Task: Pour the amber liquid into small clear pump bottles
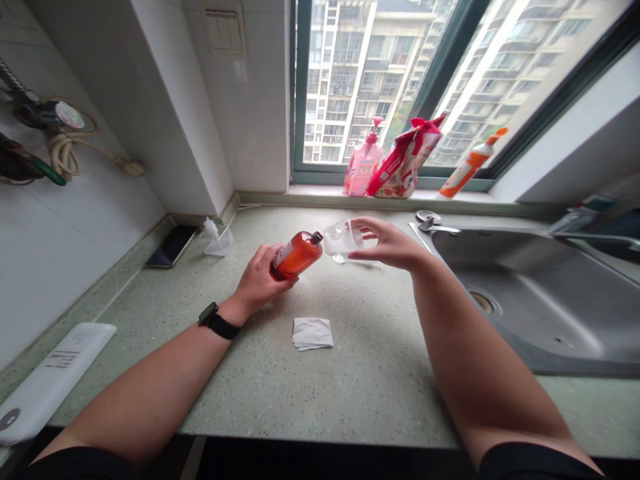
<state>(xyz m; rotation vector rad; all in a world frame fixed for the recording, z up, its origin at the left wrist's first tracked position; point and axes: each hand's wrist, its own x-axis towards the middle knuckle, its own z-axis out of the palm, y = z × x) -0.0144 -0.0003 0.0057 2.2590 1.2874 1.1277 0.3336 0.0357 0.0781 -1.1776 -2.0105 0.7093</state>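
My left hand (264,275) is wrapped round an orange-red bottle (299,256) with a label, tilted so its dark, uncapped neck points up and to the right. Facing that neck is a clear plastic cup (340,240), tipped on its side with its bottom toward the bottle. My right hand (380,240) grips the cup from the right, thumb below and fingers above. The bottle neck and the cup are very close; whether they touch I cannot tell. On the counter below them lies a folded white tissue (313,333).
A steel sink (530,267) lies at the right, with a drain cover (428,217) by its corner. At the back left are a phone (173,246) and a clear container (218,241) holding a white nozzle. Pink pump bottle (364,163), red pouch (407,160) and orange tube (470,167) line the windowsill.
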